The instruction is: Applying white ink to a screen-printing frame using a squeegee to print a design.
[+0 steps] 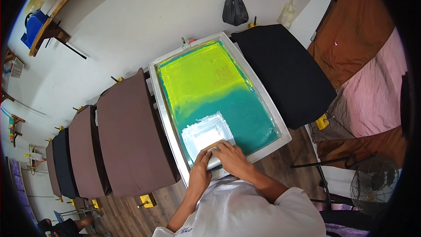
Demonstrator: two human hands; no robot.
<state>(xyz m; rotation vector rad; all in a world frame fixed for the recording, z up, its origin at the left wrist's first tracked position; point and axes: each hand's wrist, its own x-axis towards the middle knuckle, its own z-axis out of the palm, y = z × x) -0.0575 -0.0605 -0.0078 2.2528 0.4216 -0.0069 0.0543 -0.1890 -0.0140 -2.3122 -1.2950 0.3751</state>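
Observation:
A metal-framed printing screen point(283, 136) lies below me, its mesh yellow-green toward the far end and teal toward me. A white ink patch point(201, 129) covers part of the near left mesh. My left hand point(200, 171) and my right hand point(230, 160) are both closed on a squeegee point(215, 145) with a wooden top edge, held at the near edge of the white patch. The squeegee's blade is mostly hidden by my fingers.
Brown fabric-covered boards point(127, 136) line the left, a black one point(280, 74) the right. Wooden shelves point(52, 22) are on the wall. A wire fan point(372, 184) and brown curtains point(337, 4) are at right. Another person point(61, 228) is at lower left.

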